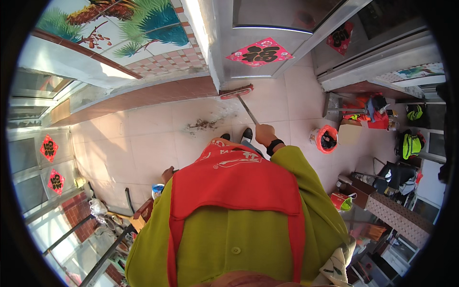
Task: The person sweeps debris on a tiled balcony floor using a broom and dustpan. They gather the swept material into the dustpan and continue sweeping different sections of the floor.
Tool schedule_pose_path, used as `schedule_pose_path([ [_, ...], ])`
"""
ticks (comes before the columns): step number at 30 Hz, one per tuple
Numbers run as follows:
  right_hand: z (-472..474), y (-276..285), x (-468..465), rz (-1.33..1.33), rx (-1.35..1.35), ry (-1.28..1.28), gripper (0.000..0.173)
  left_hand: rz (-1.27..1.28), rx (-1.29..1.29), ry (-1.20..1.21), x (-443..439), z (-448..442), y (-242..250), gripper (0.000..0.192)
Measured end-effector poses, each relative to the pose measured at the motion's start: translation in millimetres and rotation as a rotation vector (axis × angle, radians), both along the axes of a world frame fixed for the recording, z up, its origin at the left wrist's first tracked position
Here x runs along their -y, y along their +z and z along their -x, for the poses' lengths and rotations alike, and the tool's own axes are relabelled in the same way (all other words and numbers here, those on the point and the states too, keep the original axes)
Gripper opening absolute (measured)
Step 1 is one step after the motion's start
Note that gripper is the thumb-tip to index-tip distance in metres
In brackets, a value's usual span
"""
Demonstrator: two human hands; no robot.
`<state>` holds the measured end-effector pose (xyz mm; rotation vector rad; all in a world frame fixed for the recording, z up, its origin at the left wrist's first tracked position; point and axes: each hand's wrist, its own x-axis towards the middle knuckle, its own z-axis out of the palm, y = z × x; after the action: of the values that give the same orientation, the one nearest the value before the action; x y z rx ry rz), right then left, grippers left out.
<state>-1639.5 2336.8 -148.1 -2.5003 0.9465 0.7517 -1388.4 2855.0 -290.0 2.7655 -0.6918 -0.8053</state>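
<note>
My right hand grips the metal handle of a broom. The broom's red head rests on the tiled floor, against the wall corner by the metal door. Left of the broom, loose dark dirt is scattered over the tiles with paler dusty smears. My left hand is low at my left side, partly hidden by my sleeve and red apron. A small dark end shows beside its fingers; what it belongs to is hidden.
On the right stands a bin with a red liner, near a cardboard box and a metal-framed stool. A black chair is farther right. Shoes and a rack stand behind on the left. A low brown-tiled wall base runs ahead.
</note>
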Motion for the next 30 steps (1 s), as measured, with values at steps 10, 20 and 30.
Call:
schedule_pose_path([
  [10,40.0,47.9,9.5,-0.12,0.082,-0.178,0.021,0.127,0.029,0.018,19.5,6.3,10.4,0.043],
  [20,-2.6,14.9,-35.9,-0.117,0.086,-0.143,0.025,-0.019,-0.027,0.019,-14.1,18.3,10.7,0.045],
  [30,12.2,-0.6,-56.3,-0.107,0.066,-0.123,0.039,0.055,-0.016,0.004,-13.7,7.3,20.1,0.039],
])
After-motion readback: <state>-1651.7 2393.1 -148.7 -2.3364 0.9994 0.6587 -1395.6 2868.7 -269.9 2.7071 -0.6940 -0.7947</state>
